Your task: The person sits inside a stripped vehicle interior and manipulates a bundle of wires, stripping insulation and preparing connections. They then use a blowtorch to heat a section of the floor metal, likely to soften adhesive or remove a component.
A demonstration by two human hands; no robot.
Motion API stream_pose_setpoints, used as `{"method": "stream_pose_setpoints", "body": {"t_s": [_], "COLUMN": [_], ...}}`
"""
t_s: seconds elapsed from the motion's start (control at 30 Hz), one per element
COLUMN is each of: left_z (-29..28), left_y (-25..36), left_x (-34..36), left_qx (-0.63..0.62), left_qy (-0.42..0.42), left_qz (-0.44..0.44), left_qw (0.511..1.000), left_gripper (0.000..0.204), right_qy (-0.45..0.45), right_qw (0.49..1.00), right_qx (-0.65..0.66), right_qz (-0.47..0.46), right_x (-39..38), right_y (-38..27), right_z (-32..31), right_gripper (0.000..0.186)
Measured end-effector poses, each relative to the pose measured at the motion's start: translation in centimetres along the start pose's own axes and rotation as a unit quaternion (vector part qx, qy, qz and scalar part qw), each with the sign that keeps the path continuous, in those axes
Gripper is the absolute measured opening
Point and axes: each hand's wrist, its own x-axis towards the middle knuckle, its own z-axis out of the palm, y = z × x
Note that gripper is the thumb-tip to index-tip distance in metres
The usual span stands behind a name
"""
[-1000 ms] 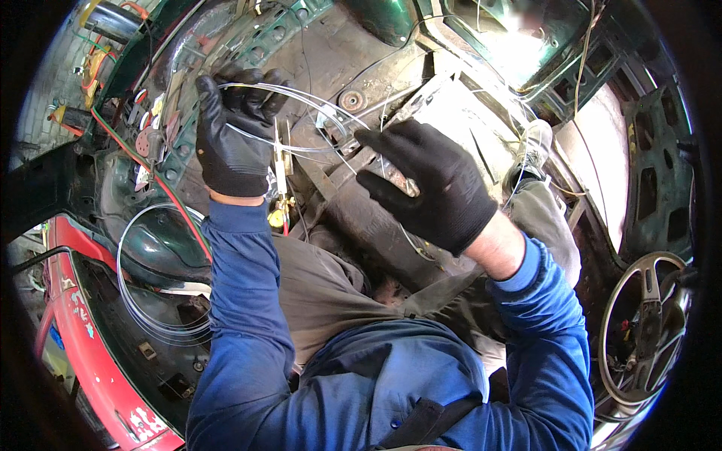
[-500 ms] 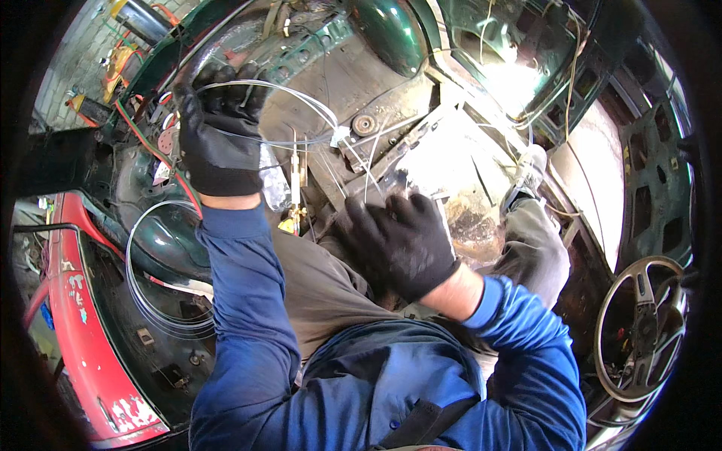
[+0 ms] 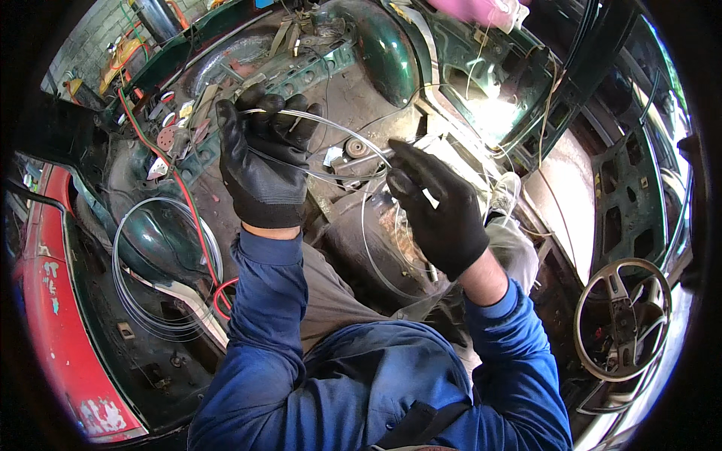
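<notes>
My left hand (image 3: pixel 265 169), in a black glove, is raised at the centre left with its fingers curled round a loose loop of thin silver wire (image 3: pixel 350 132). The wire's loop spans from that palm across to my right hand (image 3: pixel 444 210), also black-gloved. There the thumb and forefinger close on the strands. A length of the same wire hangs in a curve below my right hand, in front of my trousers. What lies behind my left palm is hidden.
A larger wire coil (image 3: pixel 120 263) lies at the left by a green wheel arch. A red hose (image 3: pixel 141 139) runs past it. A steering wheel (image 3: pixel 583 338) stands at the right, a red painted panel (image 3: pixel 64 316) at the far left. Something pink (image 3: pixel 481 10) shows at the top.
Both hands have moved right, and the right one has risen to meet the wire loop. A slim brass-ended tool beside my left hand no longer shows. The pink thing has come into view.
</notes>
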Motion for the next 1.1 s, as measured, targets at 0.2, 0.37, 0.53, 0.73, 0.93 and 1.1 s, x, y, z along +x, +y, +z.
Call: {"method": "stream_pose_setpoints", "body": {"t_s": [0.2, 0.37, 0.53, 0.73, 0.93, 1.1], "left_z": [-0.5, -0.9, -2.8, -5.3, -4.8, -0.2], "left_y": [1.0, 1.6, 1.3, 0.4, 0.8, -1.4], "left_x": [-0.1, -0.6, -1.0, -1.2, -3.2, -2.6], "left_qx": [-0.013, -0.017, -0.073, 0.051, 0.705, 0.850], "left_qy": [0.040, 0.066, 0.050, 0.106, -0.005, -0.302], "left_qz": [-0.017, -0.003, -0.001, -0.072, 0.210, 0.148], "left_qw": [0.999, 0.998, 0.996, 0.990, 0.677, 0.405], "left_gripper": [0.044, 0.044, 0.043, 0.046, 0.087, 0.095], "right_qy": [-0.085, -0.125, -0.144, -0.135, -0.212, -0.258], "right_qw": [0.987, 0.960, 0.960, 0.976, 0.957, 0.868], "right_qx": [0.078, 0.170, 0.155, 0.075, -0.176, -0.322], "right_qz": [0.110, 0.185, 0.182, 0.156, 0.087, -0.276], "right_x": [0.8, 1.3, 1.8, 2.2, 5.6, 6.3], "right_y": [-0.6, -1.9, -2.7, -0.7, 0.5, 4.4], "right_z": [0.4, 0.8, 1.4, 0.6, -0.8, -0.1], "right_gripper": [0.026, 0.025, 0.023, 0.021, 0.022, 0.026]}}
